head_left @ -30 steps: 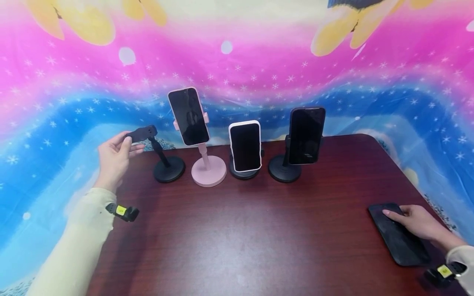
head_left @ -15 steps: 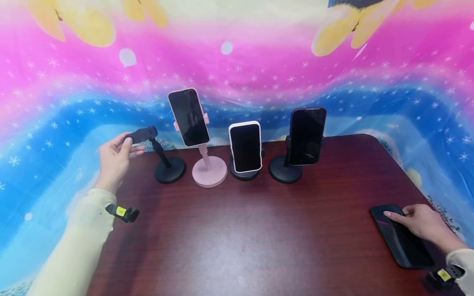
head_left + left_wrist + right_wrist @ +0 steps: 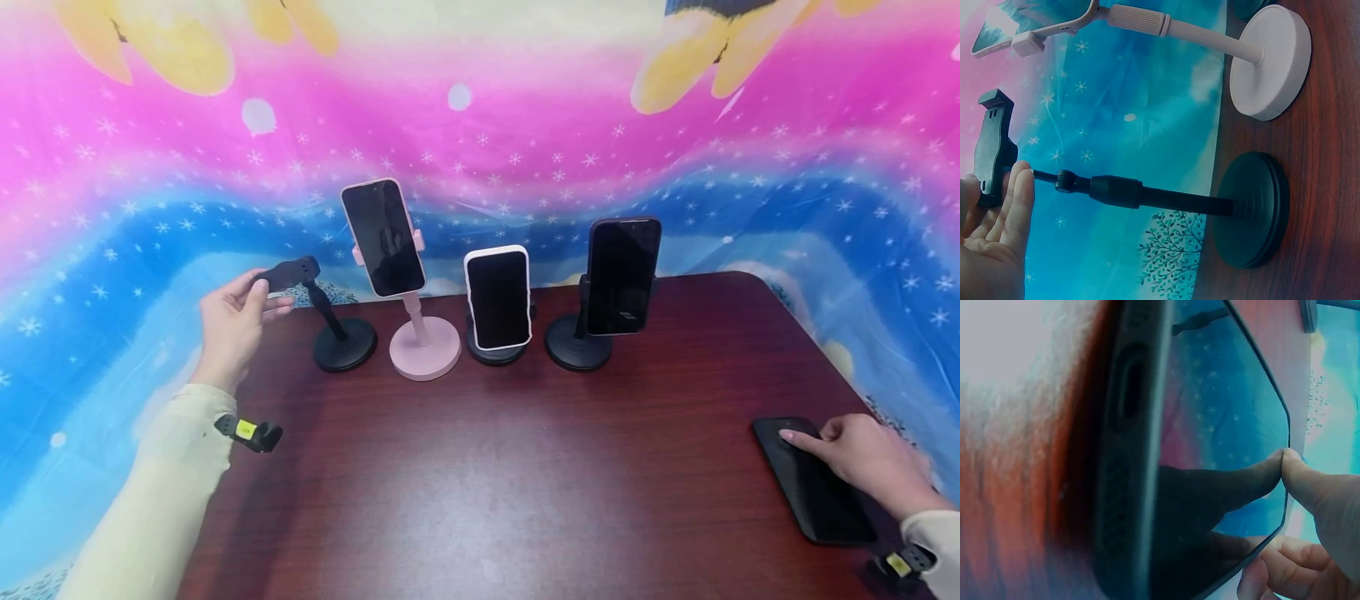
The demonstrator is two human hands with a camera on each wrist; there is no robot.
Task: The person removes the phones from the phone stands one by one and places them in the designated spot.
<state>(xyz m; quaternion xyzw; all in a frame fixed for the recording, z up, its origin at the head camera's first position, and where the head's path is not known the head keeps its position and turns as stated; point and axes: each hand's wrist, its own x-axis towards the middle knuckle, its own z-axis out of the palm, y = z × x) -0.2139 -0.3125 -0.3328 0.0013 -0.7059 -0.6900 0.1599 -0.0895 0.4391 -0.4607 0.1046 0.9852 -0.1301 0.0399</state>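
Note:
In the head view my left hand (image 3: 231,325) pinches the clamp (image 3: 288,273) of a black phone stand at the far left, thumb on the front face. The clamp holds no phone; its round base (image 3: 1254,209) sits on the table. Over by the right table edge, my right hand (image 3: 873,458) grips a black phone (image 3: 813,492) along its far right side, thumb on the screen. The right wrist view shows the phone's charging-port end (image 3: 1130,390) up close and the thumb (image 3: 1304,481) at the screen's edge. Whether the phone touches the table I cannot tell.
Along the back edge of the brown table (image 3: 480,467) stand a pink stand with a phone (image 3: 383,237), a low black stand with a white-framed phone (image 3: 498,297), and a black stand with a dark phone (image 3: 624,275). A patterned cloth (image 3: 465,150) hangs behind.
The phone in my right hand has shifted slightly to the right, and the reflection on its screen has changed. My left hand stays on the clamp.

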